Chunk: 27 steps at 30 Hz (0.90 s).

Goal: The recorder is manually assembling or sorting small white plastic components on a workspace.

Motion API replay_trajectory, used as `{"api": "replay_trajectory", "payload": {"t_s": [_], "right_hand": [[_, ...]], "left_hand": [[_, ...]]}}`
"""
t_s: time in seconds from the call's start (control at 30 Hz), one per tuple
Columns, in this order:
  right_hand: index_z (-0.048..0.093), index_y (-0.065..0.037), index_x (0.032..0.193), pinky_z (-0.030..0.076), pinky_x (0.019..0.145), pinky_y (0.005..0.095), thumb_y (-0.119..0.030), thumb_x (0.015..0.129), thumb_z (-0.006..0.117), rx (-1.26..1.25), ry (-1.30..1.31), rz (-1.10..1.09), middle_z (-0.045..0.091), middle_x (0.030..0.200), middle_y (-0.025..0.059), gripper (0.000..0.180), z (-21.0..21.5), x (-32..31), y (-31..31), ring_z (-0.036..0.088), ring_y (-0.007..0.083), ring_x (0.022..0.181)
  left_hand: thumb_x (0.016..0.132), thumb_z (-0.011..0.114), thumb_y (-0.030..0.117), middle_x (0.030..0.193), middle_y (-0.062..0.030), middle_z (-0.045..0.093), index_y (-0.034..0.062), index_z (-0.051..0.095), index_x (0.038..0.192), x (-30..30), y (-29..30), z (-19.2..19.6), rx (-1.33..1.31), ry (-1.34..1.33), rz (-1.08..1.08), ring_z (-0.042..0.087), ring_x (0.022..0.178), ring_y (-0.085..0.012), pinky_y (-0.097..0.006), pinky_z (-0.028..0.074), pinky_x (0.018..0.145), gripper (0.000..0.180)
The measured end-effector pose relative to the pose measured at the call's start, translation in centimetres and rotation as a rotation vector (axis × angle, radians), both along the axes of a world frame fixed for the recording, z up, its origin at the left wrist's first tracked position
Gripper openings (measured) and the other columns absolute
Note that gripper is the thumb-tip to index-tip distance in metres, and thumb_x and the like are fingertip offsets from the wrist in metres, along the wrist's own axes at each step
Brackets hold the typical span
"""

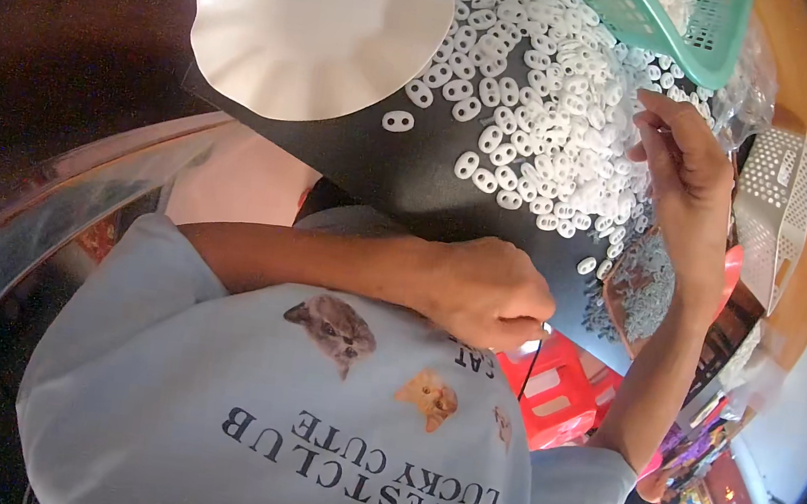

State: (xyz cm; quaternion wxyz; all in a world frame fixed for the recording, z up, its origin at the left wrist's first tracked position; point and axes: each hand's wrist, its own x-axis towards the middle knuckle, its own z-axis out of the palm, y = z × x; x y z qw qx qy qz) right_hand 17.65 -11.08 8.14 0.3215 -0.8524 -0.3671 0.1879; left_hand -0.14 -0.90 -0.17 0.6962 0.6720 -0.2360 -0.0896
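Observation:
My left hand [494, 293] is closed in front of my shirt, thumb against the fingers. A small white piece [546, 327] shows at its fingertips, and a thin black cord [531, 368] hangs down from there. Farther right, my right hand [685, 161] hovers over the pile's right side with bent fingers slightly apart; nothing shows between them. The pile consists of white oval plastic pieces with two holes [569, 131], spread over a dark tabletop [364, 162]. Near my right wrist, small grey-blue pieces [644, 282] fill a shallow container and spill beside it.
A large white scalloped bowl [315, 30] stands at the far left of the table. At the far right are a green plastic basket [695, 51], clear plastic bags [754, 89] and a white perforated basket [772, 202]. A red plastic stool [557, 397] stands below the table edge.

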Motion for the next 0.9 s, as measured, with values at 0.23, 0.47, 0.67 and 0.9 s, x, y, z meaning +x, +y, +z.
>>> {"api": "replay_trajectory", "payload": {"t_s": [0.23, 0.47, 0.67, 0.9], "right_hand": [[0.059, 0.002, 0.098, 0.043, 0.061, 0.0252, 0.005, 0.088, 0.055, -0.078, -0.157, 0.228, 0.057, 0.081, 0.0056, 0.012, 0.2, -0.5, -0.7, 0.053, 0.0122, 0.07], [0.06, -0.002, 0.108, 0.045, 0.069, 0.0303, 0.005, 0.087, 0.053, -0.079, -0.391, 0.288, 0.054, 0.087, 0.012, 0.023, -1.5, -0.3, -0.2, 0.055, 0.0249, 0.075], [0.059, -0.002, 0.105, 0.046, 0.07, 0.0348, 0.002, 0.084, 0.057, -0.161, -0.288, 0.334, 0.054, 0.092, 0.0123, 0.022, 0.0, -2.9, -0.9, 0.057, 0.0298, 0.079], [0.058, -0.005, 0.105, 0.047, 0.069, 0.0398, 0.002, 0.079, 0.061, -0.196, -0.424, 0.218, 0.054, 0.093, 0.0137, 0.027, -1.1, -2.7, -2.4, 0.059, 0.0344, 0.08]], "left_hand": [[0.084, 0.062, 0.016, 0.064, -0.0151, 0.05, 0.0025, 0.051, 0.067, -0.5, -0.2, -0.6, 0.043, -0.157, 0.068, 0.055, 0.06, -0.0357, -0.044, 0.041, 0.052, 0.024], [0.081, 0.06, 0.023, 0.061, -0.0181, 0.053, 0.0016, 0.051, 0.061, -0.7, -0.5, 0.2, 0.065, -0.063, 0.086, 0.056, 0.062, -0.0401, -0.049, 0.04, 0.054, 0.03], [0.084, 0.063, 0.014, 0.06, -0.0145, 0.047, 0.0014, 0.047, 0.064, -0.8, -0.7, -0.6, 0.059, -0.138, 0.151, 0.052, 0.053, -0.0326, -0.041, 0.037, 0.049, 0.028], [0.082, 0.062, 0.019, 0.059, -0.0181, 0.051, 0.0016, 0.049, 0.061, -0.8, -0.6, -0.1, 0.109, -0.069, 0.158, 0.054, 0.058, -0.0386, -0.046, 0.037, 0.051, 0.031]]}}
